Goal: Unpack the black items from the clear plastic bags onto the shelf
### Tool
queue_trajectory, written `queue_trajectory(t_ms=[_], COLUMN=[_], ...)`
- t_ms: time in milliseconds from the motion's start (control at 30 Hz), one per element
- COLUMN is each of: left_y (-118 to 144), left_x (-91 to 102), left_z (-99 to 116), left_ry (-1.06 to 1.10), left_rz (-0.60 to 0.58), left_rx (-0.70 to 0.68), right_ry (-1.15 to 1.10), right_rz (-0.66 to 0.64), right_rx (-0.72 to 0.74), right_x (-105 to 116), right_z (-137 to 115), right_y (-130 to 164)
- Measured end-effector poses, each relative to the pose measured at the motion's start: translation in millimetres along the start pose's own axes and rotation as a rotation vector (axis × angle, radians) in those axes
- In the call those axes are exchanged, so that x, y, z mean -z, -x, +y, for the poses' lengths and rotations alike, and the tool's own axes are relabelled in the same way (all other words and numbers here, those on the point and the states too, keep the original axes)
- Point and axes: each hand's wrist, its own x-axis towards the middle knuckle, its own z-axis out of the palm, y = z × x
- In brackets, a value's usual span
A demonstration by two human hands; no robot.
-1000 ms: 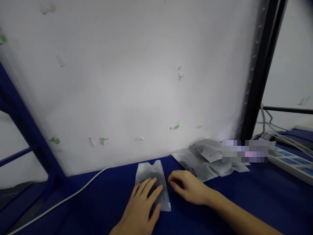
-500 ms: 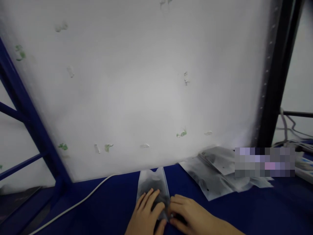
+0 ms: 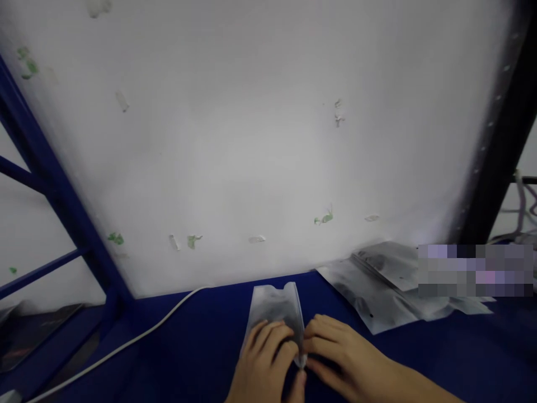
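Note:
A frosted plastic bag (image 3: 274, 299) lies on the blue table surface (image 3: 188, 336), its far edge wavy and a ridge running down its right side. My left hand (image 3: 266, 358) rests over the near part of the bag, fingers bent and closed on it, the thumb by its lower right corner. At the bag's right edge, my right hand (image 3: 339, 352) pinches the corner between thumb and fingers. Both hands' fingertips nearly meet there. The near part of the bag is covered by my left hand, and its contents, if any, cannot be made out.
More frosted plastic bags (image 3: 377, 302) lie in an overlapping pile at the right, beside a blurred-out patch. A white cable (image 3: 146, 331) curves across the table on the left. Behind stands a white panel (image 3: 235, 168) between a blue frame post (image 3: 54, 184) and a black post (image 3: 499, 151).
The view has shifted slightly, so the scene sits further right and most of it higher. My left fingers are more bent over the bag. My right hand stays at the bag's right edge.

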Motion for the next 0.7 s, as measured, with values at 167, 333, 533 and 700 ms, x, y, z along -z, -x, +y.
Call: queue_trajectory(t_ms=[167, 333, 533, 700], left_y=[-2.9, -4.1, -7.2, -6.9], left_x=[-7.6, -3.7, 3.3, 4.6], left_z=[2.2, 0.8, 6.6, 9.8], left_ry=[-0.046, -0.090, -0.059, -0.044], left_rz=[0.109, 0.171, 0.249, 0.314], left_rx=[-0.054, -0.150, -0.228, -0.337], right_ry=[0.034, 0.117, 0.278, 0.419], right_rz=[0.071, 0.197, 0.187, 0.172], right_rx=[0.072, 0.172, 0.158, 0.051], right_x=[-3.1, -5.1, -3.3, 4.5], right_z=[-3.3, -1.0, 14.1, 44.7], right_y=[0.4, -0.1, 2.8, 4.3])
